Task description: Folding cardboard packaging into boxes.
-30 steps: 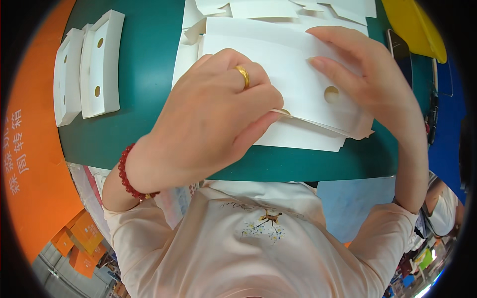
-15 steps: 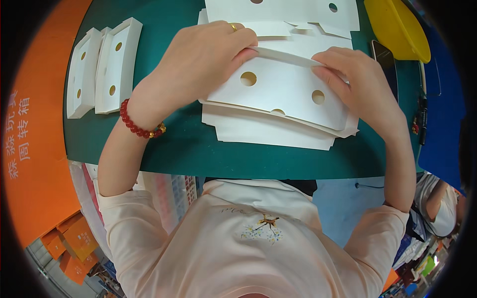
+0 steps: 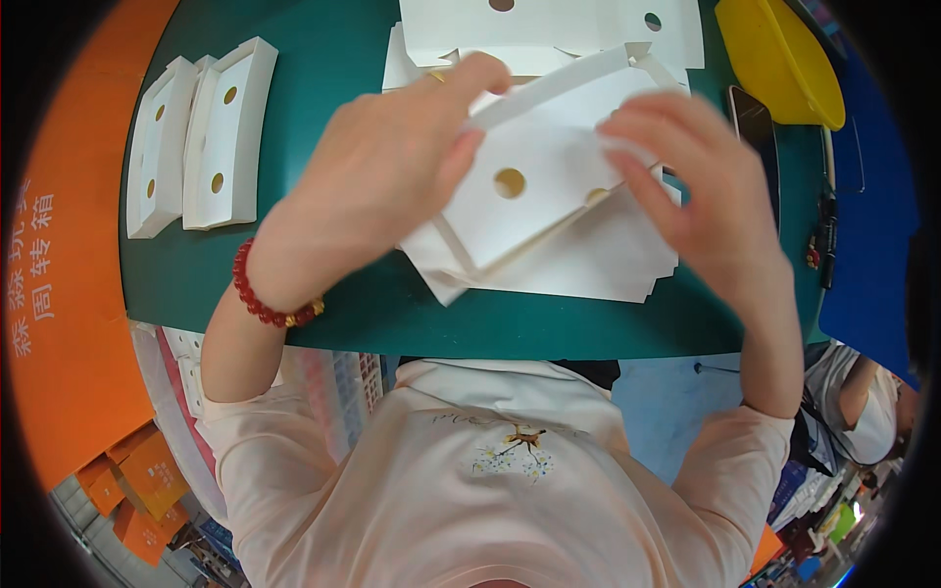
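Observation:
A white cardboard tray (image 3: 549, 186) with round holes lies turned at an angle over flat white cardboard blanks (image 3: 608, 255). Its far wall and right far corner stand up. My left hand (image 3: 382, 162), with a ring and a red bead bracelet on its wrist, is closed around the tray's left end, thumb toward the inside and forefinger by the far wall; the other fingers are hidden. My right hand (image 3: 696, 167) is blurred, thumb and fingers apart over the tray's right side; I see nothing gripped in it.
Folded white trays (image 3: 221, 137) stand at the left of the green table (image 3: 549, 328). More cut blanks (image 3: 559, 29) lie at the far side. A yellow bin (image 3: 784, 59), a phone (image 3: 753, 122) and a black pen (image 3: 828, 240) are at the right.
The tray has turned counterclockwise, its right end now farther away and its right far corner standing up. My right hand has loosened from the far wall; my left is at the left end.

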Motion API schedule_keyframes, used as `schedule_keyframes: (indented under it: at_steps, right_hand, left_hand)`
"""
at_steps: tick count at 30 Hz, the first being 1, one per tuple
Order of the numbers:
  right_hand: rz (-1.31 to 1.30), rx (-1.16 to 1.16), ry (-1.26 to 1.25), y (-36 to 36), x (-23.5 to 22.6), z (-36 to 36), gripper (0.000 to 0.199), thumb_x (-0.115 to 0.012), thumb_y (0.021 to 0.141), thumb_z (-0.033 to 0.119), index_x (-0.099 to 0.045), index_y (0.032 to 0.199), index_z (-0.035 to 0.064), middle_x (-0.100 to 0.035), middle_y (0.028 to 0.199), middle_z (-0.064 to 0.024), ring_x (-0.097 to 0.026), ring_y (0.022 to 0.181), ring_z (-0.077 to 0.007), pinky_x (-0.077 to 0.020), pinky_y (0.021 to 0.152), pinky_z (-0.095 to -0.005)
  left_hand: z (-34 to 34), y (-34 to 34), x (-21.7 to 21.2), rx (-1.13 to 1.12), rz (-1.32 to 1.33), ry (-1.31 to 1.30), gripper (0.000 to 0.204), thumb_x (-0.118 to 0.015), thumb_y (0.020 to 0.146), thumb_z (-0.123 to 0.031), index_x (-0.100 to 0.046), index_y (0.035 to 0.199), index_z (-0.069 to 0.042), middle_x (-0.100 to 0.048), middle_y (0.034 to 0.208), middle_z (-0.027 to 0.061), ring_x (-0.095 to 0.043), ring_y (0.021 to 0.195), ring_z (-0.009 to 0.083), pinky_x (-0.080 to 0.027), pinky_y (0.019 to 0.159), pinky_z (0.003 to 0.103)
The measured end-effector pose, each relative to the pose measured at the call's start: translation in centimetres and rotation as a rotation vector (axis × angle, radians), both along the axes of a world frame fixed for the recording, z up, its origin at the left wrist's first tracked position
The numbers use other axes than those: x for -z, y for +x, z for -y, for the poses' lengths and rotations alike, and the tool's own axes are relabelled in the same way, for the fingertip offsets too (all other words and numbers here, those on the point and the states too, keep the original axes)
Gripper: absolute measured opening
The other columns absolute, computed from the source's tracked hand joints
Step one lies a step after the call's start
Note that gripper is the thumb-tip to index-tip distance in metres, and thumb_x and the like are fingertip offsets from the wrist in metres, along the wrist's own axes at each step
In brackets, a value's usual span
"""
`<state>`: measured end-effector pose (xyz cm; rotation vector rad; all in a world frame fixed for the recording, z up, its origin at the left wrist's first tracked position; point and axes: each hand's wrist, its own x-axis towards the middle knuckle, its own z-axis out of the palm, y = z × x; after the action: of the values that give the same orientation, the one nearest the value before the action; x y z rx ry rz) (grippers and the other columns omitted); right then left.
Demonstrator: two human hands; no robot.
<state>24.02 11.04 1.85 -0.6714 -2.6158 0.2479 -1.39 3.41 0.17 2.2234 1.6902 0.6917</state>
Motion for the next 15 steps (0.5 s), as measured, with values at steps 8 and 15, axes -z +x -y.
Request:
schedule_keyframes:
  at_steps: [8,15]
  right_hand:
    - [-0.01,0.077,-0.103,2.3,1.1,1.5,0.022,-0.067,0.088,-0.005,-0.071,0.107,0.0036,-0.069,0.108,-0.012,-0.068,0.092,-0.0283,-0.0547,0.076,-0.0315]
    - [-0.046,0.065,-0.308,2.3,2.6,1.8,0.024,-0.062,0.094,-0.003,-0.064,0.116,0.0054,-0.061,0.115,-0.0101,-0.064,0.097,-0.0212,-0.0504,0.076,-0.0262]
  left_hand:
    - [1.9,0.6,0.6,0.091,-0.019,-0.015,0.038,-0.062,0.086,0.005,-0.065,0.117,-0.016,-0.055,0.087,0.008,-0.056,0.07,0.0265,-0.046,0.062,0.037]
    - [1.5,1.6,0.9,0.136,-0.251,0.045,0.054,-0.063,0.086,-0.002,-0.064,0.135,-0.025,-0.054,0.085,0.0078,-0.056,0.069,0.0262,-0.045,0.059,0.038]
